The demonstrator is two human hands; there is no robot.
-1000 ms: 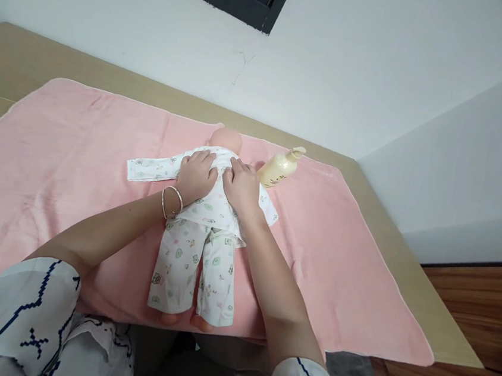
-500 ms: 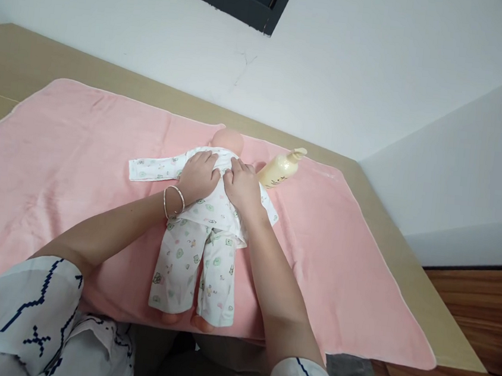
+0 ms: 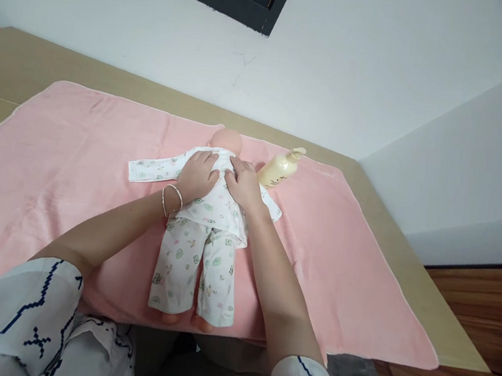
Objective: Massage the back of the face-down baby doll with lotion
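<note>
A baby doll (image 3: pixel 202 248) in white patterned pyjamas lies face down on a pink towel (image 3: pixel 56 161), head towards the wall. My left hand (image 3: pixel 197 175), with a bangle at the wrist, lies flat on the doll's upper back, fingers spread. Beside it my right hand (image 3: pixel 243 182) rests palm down on the same part of the back, fingers stretched towards the neck. Both hands press on the pyjama top and hold nothing. The doll's left sleeve lies stretched out on the towel.
A cream pump bottle (image 3: pixel 279 168) lies tilted on the towel just right of my right hand. The towel covers a tan table (image 3: pixel 424 290) set against a white wall. Wooden floor shows at the lower right.
Both hands have slid very slightly up the doll's back; my right hand sits a little nearer the neck. The doll and the bottle have stayed put.
</note>
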